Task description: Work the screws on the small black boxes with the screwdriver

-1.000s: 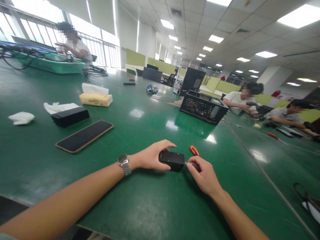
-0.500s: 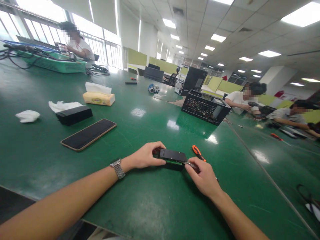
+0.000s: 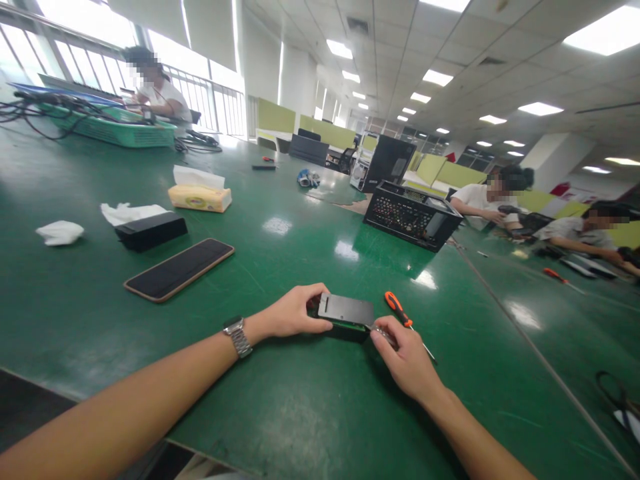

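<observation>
The lid [image 3: 346, 310] is newly lifted, so the box [image 3: 349, 333], held by the left hand [image 3: 293, 311], is partly opened; a tool [image 3: 386, 333] is pinched by the right hand [image 3: 409, 352]

so the small black box [image 3: 349, 333] sits a bit right of centre on the near side, running left to right, its flat grey-looking cover [image 3: 346, 309] tipped up along the near edge with a green strip [image 3: 356, 327] showing underneath. cover's got a dark slot [image 3: 327, 305] at its left end. the slim metallic tool [image 3: 386, 333] is mostly hidden, pointing left at the box's right end.
</observation>
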`<state>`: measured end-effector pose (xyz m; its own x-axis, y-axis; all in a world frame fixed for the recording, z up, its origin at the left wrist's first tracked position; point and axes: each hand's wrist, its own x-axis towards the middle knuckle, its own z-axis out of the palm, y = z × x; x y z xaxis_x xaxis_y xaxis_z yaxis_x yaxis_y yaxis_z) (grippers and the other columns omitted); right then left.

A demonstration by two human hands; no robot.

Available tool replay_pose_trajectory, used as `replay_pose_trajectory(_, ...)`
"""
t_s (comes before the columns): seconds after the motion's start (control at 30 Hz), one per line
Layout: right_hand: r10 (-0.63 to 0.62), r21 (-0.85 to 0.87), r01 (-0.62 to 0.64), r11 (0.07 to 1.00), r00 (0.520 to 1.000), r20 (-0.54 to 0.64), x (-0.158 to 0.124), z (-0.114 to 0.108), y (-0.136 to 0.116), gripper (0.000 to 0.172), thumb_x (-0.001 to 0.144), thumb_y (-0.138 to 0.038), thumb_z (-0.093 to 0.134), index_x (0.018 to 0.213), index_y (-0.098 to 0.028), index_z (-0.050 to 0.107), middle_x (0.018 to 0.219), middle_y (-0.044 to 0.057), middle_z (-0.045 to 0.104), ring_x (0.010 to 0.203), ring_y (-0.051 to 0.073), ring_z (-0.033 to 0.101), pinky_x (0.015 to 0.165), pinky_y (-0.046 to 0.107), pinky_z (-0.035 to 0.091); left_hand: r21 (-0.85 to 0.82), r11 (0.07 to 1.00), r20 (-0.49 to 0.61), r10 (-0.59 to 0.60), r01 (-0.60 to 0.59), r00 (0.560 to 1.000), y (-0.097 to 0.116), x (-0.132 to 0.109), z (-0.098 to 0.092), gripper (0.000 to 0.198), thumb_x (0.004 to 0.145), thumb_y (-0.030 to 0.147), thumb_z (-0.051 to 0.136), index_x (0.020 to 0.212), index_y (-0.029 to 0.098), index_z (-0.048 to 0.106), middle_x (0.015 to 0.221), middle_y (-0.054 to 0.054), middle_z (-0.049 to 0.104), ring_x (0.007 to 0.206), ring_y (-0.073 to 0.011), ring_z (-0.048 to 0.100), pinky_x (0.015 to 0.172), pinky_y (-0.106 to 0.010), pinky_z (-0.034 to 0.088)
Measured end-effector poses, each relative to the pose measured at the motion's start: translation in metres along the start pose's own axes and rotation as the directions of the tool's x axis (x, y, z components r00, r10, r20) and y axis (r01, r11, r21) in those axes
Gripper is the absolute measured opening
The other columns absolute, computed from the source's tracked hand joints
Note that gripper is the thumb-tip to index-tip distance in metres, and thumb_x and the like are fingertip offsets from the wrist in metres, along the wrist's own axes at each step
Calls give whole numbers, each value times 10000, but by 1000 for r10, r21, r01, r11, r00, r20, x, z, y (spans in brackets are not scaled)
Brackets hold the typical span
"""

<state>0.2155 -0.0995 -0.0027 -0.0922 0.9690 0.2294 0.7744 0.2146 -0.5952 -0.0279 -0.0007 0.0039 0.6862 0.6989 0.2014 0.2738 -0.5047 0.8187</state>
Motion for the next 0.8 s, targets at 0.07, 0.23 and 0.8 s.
replay_pose_trajectory(0.07,1,0,-1,1000,1000,3,0,-1,0,206,914,-360,463,908,-197,589,684,-25,571,608,133,513,593,243,350,2,1000,1,10,-10,1000,0,0,0,292,716,275,708,939,159,559,800,26,554,710,-133,505,645,-229,396)
replay_pose_trajectory(0.23,-4,7,4,1000,1000,12,0,-2,0,214,918,-364,459,914,-196,591,690,-25,568,610,132,510,597,243,352,45,996,-31,74,-72,997,0,0,2,512,711,282,741,1161,189,516,957,-3,590,809,-160,549,719,-255,438)
replay_pose_trajectory(0.8,-40,44,40,998,999,0,0,-5,2,217,920,-343,460,911,-187,610,750,-1,628,650,138,555,627,245,387,473,830,95,284,-295,954,-1,4,15,502,954,453,454,1394,217,410,1218,-91,583,1084,-220,582,922,-303,467)
